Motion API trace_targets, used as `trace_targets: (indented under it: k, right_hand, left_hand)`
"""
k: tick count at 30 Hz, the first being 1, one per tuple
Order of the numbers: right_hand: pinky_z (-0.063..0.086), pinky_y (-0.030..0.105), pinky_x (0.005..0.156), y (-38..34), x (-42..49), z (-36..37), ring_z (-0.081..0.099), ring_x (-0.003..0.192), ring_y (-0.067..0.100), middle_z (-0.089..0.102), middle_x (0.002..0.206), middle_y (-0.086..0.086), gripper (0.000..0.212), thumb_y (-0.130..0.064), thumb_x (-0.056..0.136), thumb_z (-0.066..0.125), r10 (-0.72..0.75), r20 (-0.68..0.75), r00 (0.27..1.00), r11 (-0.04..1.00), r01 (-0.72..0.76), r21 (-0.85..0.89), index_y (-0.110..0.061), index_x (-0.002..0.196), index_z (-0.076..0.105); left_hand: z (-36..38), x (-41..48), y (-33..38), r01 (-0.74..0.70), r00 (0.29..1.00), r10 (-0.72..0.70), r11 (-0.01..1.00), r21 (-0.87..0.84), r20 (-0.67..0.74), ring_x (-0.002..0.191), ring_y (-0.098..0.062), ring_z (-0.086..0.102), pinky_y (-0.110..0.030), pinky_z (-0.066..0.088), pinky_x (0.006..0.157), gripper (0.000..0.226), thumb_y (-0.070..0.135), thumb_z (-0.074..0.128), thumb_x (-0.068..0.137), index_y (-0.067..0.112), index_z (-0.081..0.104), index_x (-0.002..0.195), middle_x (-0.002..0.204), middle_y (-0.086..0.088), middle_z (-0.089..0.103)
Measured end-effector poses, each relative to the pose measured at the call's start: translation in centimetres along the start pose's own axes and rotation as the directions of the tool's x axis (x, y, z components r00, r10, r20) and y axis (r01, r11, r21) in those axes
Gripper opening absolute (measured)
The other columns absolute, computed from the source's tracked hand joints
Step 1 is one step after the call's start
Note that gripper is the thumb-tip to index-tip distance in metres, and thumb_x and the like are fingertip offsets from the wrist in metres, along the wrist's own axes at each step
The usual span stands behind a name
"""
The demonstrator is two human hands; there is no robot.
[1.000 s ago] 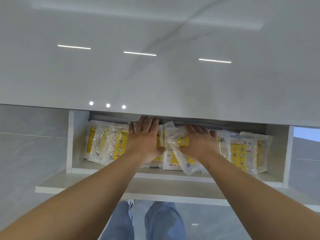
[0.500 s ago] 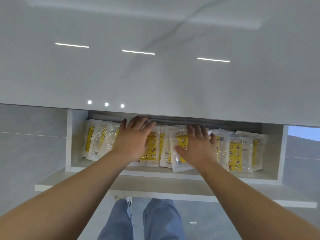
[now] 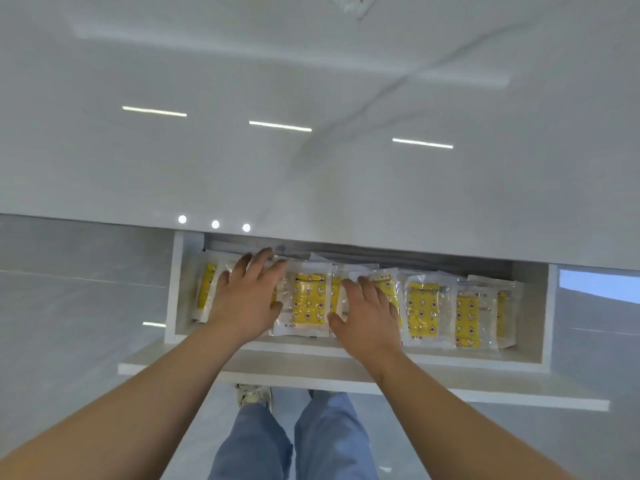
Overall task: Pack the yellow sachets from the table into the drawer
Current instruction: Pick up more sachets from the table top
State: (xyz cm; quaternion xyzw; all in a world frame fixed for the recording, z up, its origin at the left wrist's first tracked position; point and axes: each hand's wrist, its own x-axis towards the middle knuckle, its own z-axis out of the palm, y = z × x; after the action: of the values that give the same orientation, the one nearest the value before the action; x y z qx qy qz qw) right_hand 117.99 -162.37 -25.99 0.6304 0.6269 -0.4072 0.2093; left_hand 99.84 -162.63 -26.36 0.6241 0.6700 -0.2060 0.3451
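Observation:
The white drawer (image 3: 346, 372) stands pulled out under the glossy table top (image 3: 311, 174). Several yellow sachets (image 3: 424, 306) in clear wrappers lie overlapping in a row across it. My left hand (image 3: 247, 299) lies flat, fingers straight, on the sachets at the left end. My right hand (image 3: 369, 306) lies flat with spread fingers on the sachets in the middle. One sachet (image 3: 309, 298) shows between the two hands. Another sachet (image 3: 353, 3) lies on the table at the far top edge, only partly in view.
The table edge overhangs the back of the drawer and hides its rear part. Grey floor tiles (image 3: 69, 306) lie to both sides. My legs in blue jeans (image 3: 325, 441) and a shoe (image 3: 254, 393) stand below the drawer front.
Both hands have slid apart: the left moved leftward along the row, the right flattened onto the middle sachets. The tilted sachet under the right hand now lies straight in the row.

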Motion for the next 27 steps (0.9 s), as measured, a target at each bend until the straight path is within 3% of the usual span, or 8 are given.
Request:
trace_targets:
  k: [5, 9, 12, 14, 18, 23, 27]
  right_hand:
    - [0.033, 0.037, 0.108, -3.8, -4.2, -5.1, 0.039, 0.129, 0.018, 0.042, 0.141, -0.003, 0.048, -0.038, 0.091, 0.05, 0.072, -0.13, 0.989, 0.957, -0.032, 0.289, -0.023, 0.136, 0.041]
    - [0.034, 0.029, 0.105, -8.4, -8.0, -9.5, 0.04, 0.128, 0.014, 0.041, 0.142, -0.005, 0.049, -0.033, 0.091, 0.053, 0.13, -0.213, 0.968, 0.867, -0.007, 0.497, -0.022, 0.138, 0.039]
    - [0.037, 0.025, 0.094, -13.1, -9.4, -12.1, 0.045, 0.112, 0.01, 0.039, 0.142, -0.007, 0.046, -0.034, 0.093, 0.051, 0.194, -0.251, 0.948, 0.801, -0.005, 0.599, -0.024, 0.136, 0.039]
    - [0.037, 0.028, 0.096, -17.0, -9.6, -13.4, 0.042, 0.119, 0.012, 0.038, 0.142, -0.007, 0.046, -0.034, 0.093, 0.05, 0.259, -0.286, 0.923, 0.751, -0.006, 0.661, -0.024, 0.136, 0.039]
    - [0.035, 0.028, 0.097, -26.7, -10.3, -15.1, 0.038, 0.129, 0.015, 0.037, 0.143, -0.004, 0.047, -0.033, 0.092, 0.052, 0.408, -0.322, 0.854, 0.62, 0.0, 0.785, -0.022, 0.136, 0.039]
    - [0.033, 0.021, 0.084, -37.8, -12.9, -16.9, 0.042, 0.103, 0.008, 0.04, 0.14, -0.003, 0.044, -0.033, 0.092, 0.053, 0.5, -0.307, 0.81, 0.444, 0.064, 0.894, -0.022, 0.133, 0.041]
    - [0.033, 0.02, 0.083, -42.2, -14.9, -18.9, 0.039, 0.102, 0.007, 0.041, 0.14, -0.003, 0.043, -0.031, 0.092, 0.053, 0.538, -0.337, 0.773, 0.381, 0.134, 0.915, -0.022, 0.133, 0.041]
  left_hand:
    - [-6.9, -4.7, -0.7, -0.134, 0.98, 0.082, 0.944, -0.302, -0.18, 0.127, -0.014, 0.04, -0.025, 0.037, 0.096, 0.048, 0.023, 0.052, 0.092, 0.024, 0.039, 0.138, 0.146, 0.007, 0.033]
    - [-13.9, -7.2, -2.5, -0.224, 0.95, 0.099, 0.877, -0.424, -0.297, 0.117, -0.004, 0.042, -0.021, 0.037, 0.092, 0.041, 0.023, 0.049, 0.094, 0.029, 0.042, 0.134, 0.137, 0.016, 0.037]
    - [-19.0, -7.2, -5.1, -0.299, 0.918, 0.139, 0.858, -0.418, -0.371, 0.12, -0.003, 0.044, -0.018, 0.034, 0.087, 0.039, 0.025, 0.051, 0.094, 0.031, 0.044, 0.132, 0.134, 0.018, 0.04]
    - [-22.5, -6.4, -7.5, -0.34, 0.907, 0.172, 0.837, -0.43, -0.384, 0.118, -0.003, 0.045, -0.018, 0.034, 0.087, 0.038, 0.025, 0.052, 0.093, 0.032, 0.046, 0.13, 0.132, 0.016, 0.043]
    - [-29.5, -6.0, -13.3, -0.416, 0.896, 0.301, 0.826, -0.381, -0.326, 0.114, -0.007, 0.05, -0.019, 0.036, 0.09, 0.037, 0.027, 0.054, 0.092, 0.031, 0.048, 0.128, 0.131, 0.01, 0.05]
    - [-37.2, -8.6, -18.8, -0.509, 0.856, 0.466, 0.836, -0.203, -0.224, 0.111, -0.008, 0.052, -0.018, 0.039, 0.086, 0.036, 0.031, 0.051, 0.094, 0.029, 0.047, 0.129, 0.127, 0.008, 0.053]
    - [-42.9, -9.8, -20.6, -0.56, 0.823, 0.53, 0.817, -0.136, -0.205, 0.106, -0.007, 0.053, -0.018, 0.039, 0.083, 0.033, 0.031, 0.052, 0.092, 0.03, 0.05, 0.125, 0.123, 0.009, 0.054]
